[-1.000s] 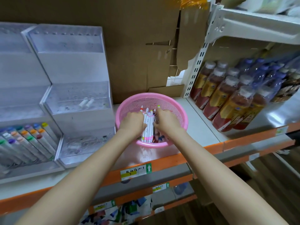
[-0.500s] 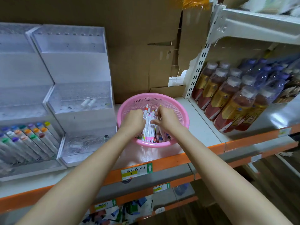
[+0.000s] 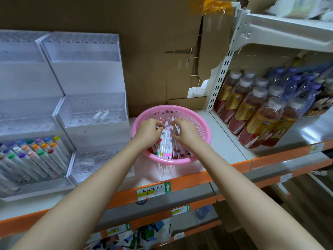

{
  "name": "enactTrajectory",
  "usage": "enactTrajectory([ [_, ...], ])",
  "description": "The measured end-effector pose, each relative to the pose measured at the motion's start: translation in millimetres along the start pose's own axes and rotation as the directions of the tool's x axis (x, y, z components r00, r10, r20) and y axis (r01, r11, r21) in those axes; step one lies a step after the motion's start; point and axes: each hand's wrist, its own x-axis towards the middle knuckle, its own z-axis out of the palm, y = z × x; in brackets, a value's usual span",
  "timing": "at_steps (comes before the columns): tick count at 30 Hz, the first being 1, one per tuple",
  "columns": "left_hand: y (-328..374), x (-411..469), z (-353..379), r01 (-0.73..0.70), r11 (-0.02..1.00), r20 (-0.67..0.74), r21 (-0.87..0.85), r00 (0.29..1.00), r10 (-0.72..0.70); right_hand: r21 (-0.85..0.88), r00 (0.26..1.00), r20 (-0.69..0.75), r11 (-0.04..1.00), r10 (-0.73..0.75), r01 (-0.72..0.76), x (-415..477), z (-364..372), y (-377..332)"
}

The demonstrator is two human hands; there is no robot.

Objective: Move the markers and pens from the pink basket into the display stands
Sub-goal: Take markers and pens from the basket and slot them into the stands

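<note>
A round pink basket [image 3: 196, 116] sits on the white shelf and holds several white markers and pens [image 3: 166, 141] with coloured caps. Both my hands are inside it. My left hand [image 3: 148, 131] curls its fingers around markers on the left of the bundle. My right hand [image 3: 183, 131] curls its fingers over the markers on the right. A clear stepped display stand [image 3: 93, 105] stands left of the basket with two white markers [image 3: 101, 115] on its middle tier. A second stand [image 3: 27, 112] at far left holds several capped markers [image 3: 34, 156] in its lowest tier.
Several bottled drinks [image 3: 261, 109] stand in rows on the shelf to the right, behind a white upright [image 3: 219, 76]. Brown cardboard [image 3: 153, 51] backs the shelf. An orange shelf edge [image 3: 180, 184] with a price label [image 3: 153, 190] runs along the front.
Both hands have shifted slightly toward the back of the basket and gathered the markers closer together between them. The camera view has tilted a little.
</note>
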Motion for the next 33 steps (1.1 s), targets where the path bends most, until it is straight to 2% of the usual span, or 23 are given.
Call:
enactTrajectory([
  [4, -2, 0, 0, -0.058, 0.989, 0.098, 0.133, 0.994, 0.045, -0.009, 1.000, 0.001, 1.000, 0.000, 0.000, 0, 0, 0],
  [7, -1, -1, 1, -0.158, 0.940, 0.197, 0.304, 0.975, 0.100, -0.016, 1.000, 0.000, 1.000, 0.001, -0.001, -1, -1, 0],
  [11, 3, 0, 2, -0.158, 0.928, 0.210, 0.337, 0.974, 0.089, -0.025, 0.999, 0.011, 0.999, 0.039, -0.038, 0, 0, 0],
  [13, 3, 4, 4, -0.234, 0.889, 0.213, 0.394, 0.964, 0.160, -0.041, 0.998, 0.035, 0.997, 0.060, -0.059, 0, -1, 0],
  [14, 3, 4, 3, -0.323, 0.833, 0.234, 0.449, 0.942, 0.240, -0.043, 0.997, 0.044, 0.997, 0.070, -0.068, 0, -1, 0],
  [16, 7, 1, 0, -0.341, 0.835, 0.235, 0.432, 0.936, 0.261, -0.022, 0.995, 0.048, 0.996, 0.085, -0.084, 0, -2, 1],
  [18, 8, -3, -4, -0.412, 0.706, 0.231, 0.576, 0.910, 0.343, 0.024, 0.995, 0.038, 0.995, 0.096, -0.097, 0, -3, 3],
  [21, 6, -4, -5, -0.427, 0.657, 0.231, 0.622, 0.901, 0.368, 0.165, 0.994, -0.013, 0.981, 0.104, -0.101, -2, -5, 4],
  [23, 5, -3, -1, -0.439, 0.699, 0.177, 0.564, 0.892, 0.417, 0.283, 0.991, -0.052, 0.954, 0.120, -0.101, -6, -9, 3],
  [24, 4, -4, 1, -0.436, 0.760, 0.127, 0.482, 0.893, 0.432, 0.318, 0.989, -0.068, 0.942, 0.130, -0.102, -7, -12, 3],
  [26, 7, -7, 2, -0.394, 0.896, -0.013, 0.207, 0.914, 0.405, 0.345, 0.987, -0.109, 0.936, 0.120, -0.075, -10, -16, 2],
  [27, 8, -8, 2, -0.382, 0.918, -0.069, 0.104, 0.918, 0.390, 0.344, 0.986, -0.131, 0.937, 0.104, -0.053, -12, -18, 1],
  [30, 13, -11, -6, -0.381, 0.924, -0.155, -0.021, 0.915, 0.374, 0.344, 0.978, -0.203, 0.938, 0.035, 0.038, -16, -25, -5],
  [33, 11, -17, -15, -0.397, 0.916, -0.215, -0.060, 0.901, 0.376, 0.363, 0.969, -0.248, 0.927, -0.004, 0.097, -22, -33, -18],
])
